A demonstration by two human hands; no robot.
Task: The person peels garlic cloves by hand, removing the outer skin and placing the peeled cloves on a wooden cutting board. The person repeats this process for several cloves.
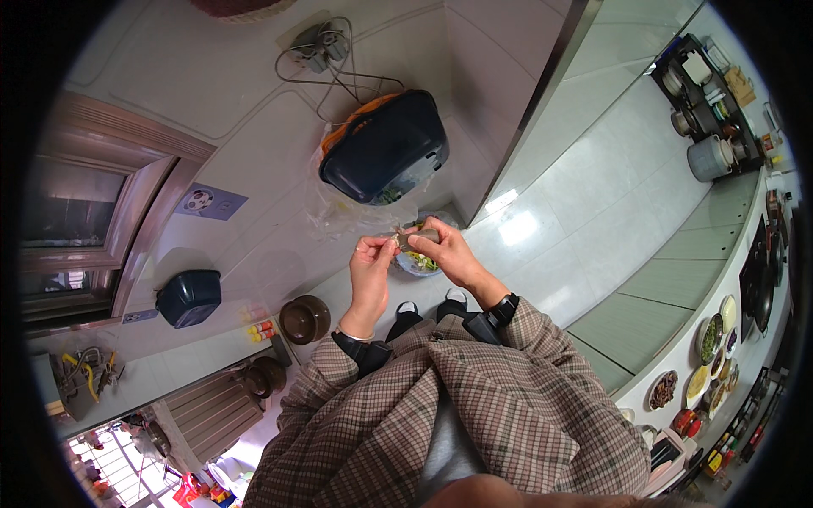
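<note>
Both my hands are raised in front of my body and meet at the fingertips. My left hand (373,259) pinches a small pale piece (396,240), too small to name. In my right hand (452,254) is a brownish-grey flat object (424,237), perhaps a knife handle; its tip meets the pale piece and the fingers hide part of it. Below the hands, near the floor, a bowl (416,270) holds green and yellow vegetable scraps, partly hidden by the hands.
A dark blue plastic bin (384,149) hangs on the wall ahead, with clear plastic film below it. A brown pot (305,319) stands at the left. On the right, the counter (676,355) bears plates of food and a stove. A black shelf rack (708,101) stands farther off.
</note>
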